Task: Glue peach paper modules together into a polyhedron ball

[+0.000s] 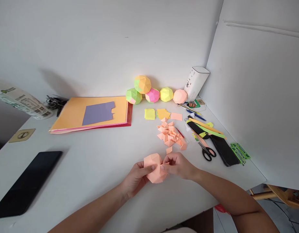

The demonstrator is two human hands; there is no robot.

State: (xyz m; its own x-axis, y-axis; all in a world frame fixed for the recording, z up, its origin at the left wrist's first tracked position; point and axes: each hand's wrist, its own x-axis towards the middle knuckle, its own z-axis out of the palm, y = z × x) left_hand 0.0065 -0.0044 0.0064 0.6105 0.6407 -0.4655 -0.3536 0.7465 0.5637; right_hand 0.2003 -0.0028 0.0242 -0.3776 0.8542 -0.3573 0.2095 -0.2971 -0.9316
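Between my hands, just above the white table (pixel 100 174), is a peach folded-paper ball (pixel 154 176), only partly formed. My left hand (pixel 137 178) grips its left side, the thumb pressed on the front face. At its right side my right hand (pixel 179 165) pinches a peach paper flap; whether that flap is a separate piece or part of the ball I cannot tell. Just beyond the hands lies a heap of folded peach paper pieces (pixel 169 133). One small peach piece (pixel 169 150) sits nearest to my right hand.
Several finished paper balls (pixel 166 94) stand by the wall, one stacked on two others. Sticky note pads (pixel 149 114) lie before them. Black-handled scissors (pixel 207 153), a phone (pixel 224 150) and pens (pixel 196 115) are at right. Paper sheets (pixel 66 113) and a black tablet (pixel 28 184) lie left.
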